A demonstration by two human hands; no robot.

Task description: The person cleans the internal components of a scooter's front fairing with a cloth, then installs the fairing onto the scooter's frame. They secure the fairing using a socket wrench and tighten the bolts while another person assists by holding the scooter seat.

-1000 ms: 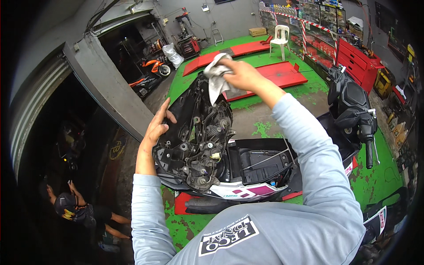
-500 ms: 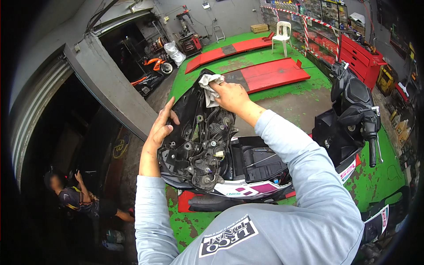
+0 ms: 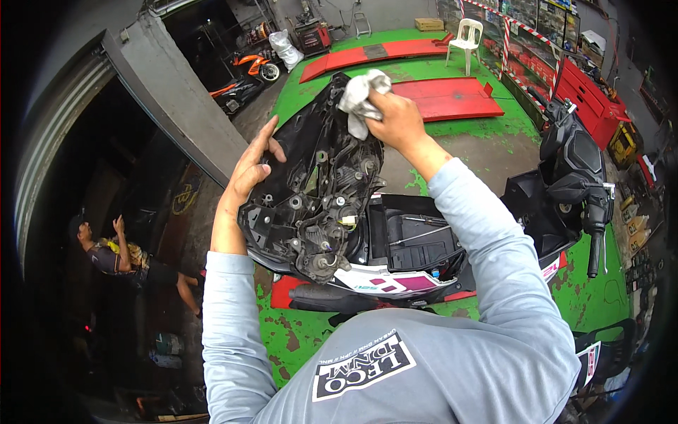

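Note:
A black headlight assembly (image 3: 332, 184), its back with bulb sockets and mounts facing up, rests tilted over the rear of a scooter (image 3: 395, 283). My left hand (image 3: 251, 166) holds its left edge, fingers stretched along the outside and the thumb on the inner side. At the far end, a crumpled white rag (image 3: 360, 102) with grey smudges is bunched in my right hand (image 3: 397, 120). The rag is beside the assembly's far tip; whether it touches the plastic is unclear. A white connector (image 3: 348, 220) shows among the sockets.
The scooter's open storage well (image 3: 417, 240) holds a long thin metal tool. Its handlebar (image 3: 590, 205) is at the right. Beyond are a red lift platform (image 3: 448, 97), a white plastic chair (image 3: 466, 42) and a red tool cabinet (image 3: 583, 95). Another person (image 3: 120, 254) sits at the left.
My right hand and the rag have moved to the right, lifting off the assembly's inner side toward its far edge. The assembly and my left hand have shifted slightly; the whole view has tilted.

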